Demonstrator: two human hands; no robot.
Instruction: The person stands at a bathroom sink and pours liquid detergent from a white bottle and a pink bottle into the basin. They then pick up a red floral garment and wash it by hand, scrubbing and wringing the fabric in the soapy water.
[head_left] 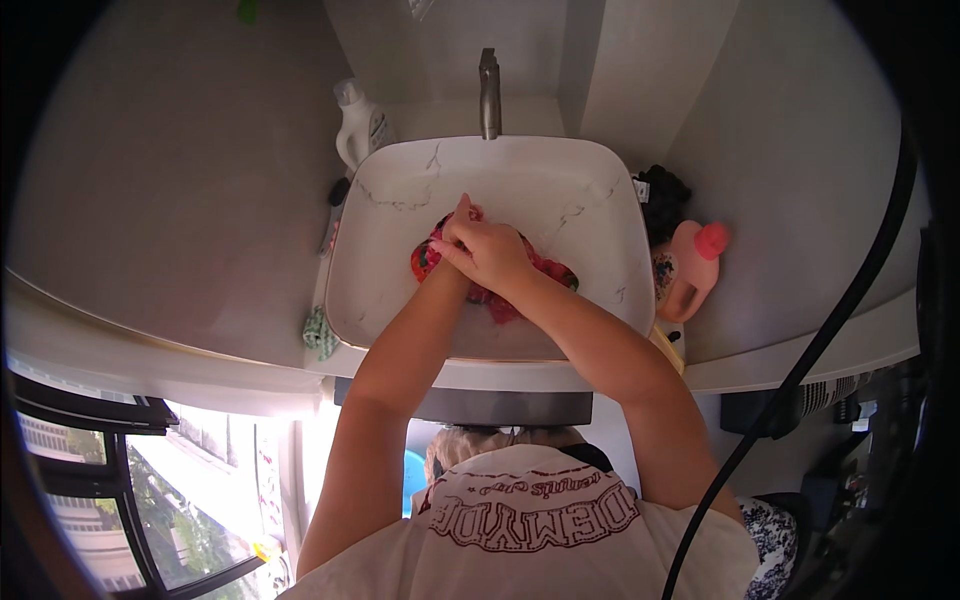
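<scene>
A bunched red cloth [556,270] with dark and green patterning lies in the middle of the white marbled sink basin [380,310]. My left hand [457,222] is on the cloth, closed over part of it, one finger pointing toward the faucet. My right hand [492,252] crosses over my left at the wrist and covers most of it. It is closed too, with folds of cloth showing around and beneath both hands. Most of the fingertips are hidden.
A metal faucet [489,95] stands behind the basin. A white bottle [358,125] and a dark-handled brush [337,195] are on the left, above a green cloth [319,334]. On the right are a black bundle [663,203] and a pink jug [690,265]. A black cable [810,350] hangs at right.
</scene>
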